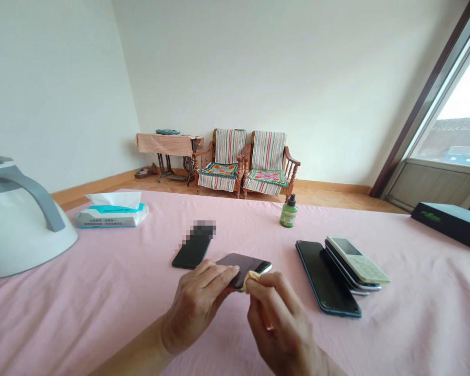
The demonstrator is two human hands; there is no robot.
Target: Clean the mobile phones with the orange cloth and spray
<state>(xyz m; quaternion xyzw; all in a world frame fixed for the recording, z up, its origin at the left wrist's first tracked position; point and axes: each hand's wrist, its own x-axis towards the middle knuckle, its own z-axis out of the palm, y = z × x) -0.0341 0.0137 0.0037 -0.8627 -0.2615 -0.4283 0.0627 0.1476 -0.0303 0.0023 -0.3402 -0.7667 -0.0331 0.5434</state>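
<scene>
A dark smartphone (245,262) is held above the pink cloth at the centre. My left hand (198,302) grips its left end, fingers over the screen and thumb below. My right hand (280,316) pinches a small yellowish cloth (250,280) against the phone's near edge. Just behind my left hand lies a black phone (192,250), its far end pixelated. To the right of my right hand rest a larger dark phone (329,282) and a stack of phones with a white keypad phone (358,258) on top.
A green spray bottle (288,214) stands behind the phones. A tissue pack (112,215) and a white-grey kettle (23,224) are at the left, a black box (450,222) at the far right. Two chairs (266,162) stand beyond the table.
</scene>
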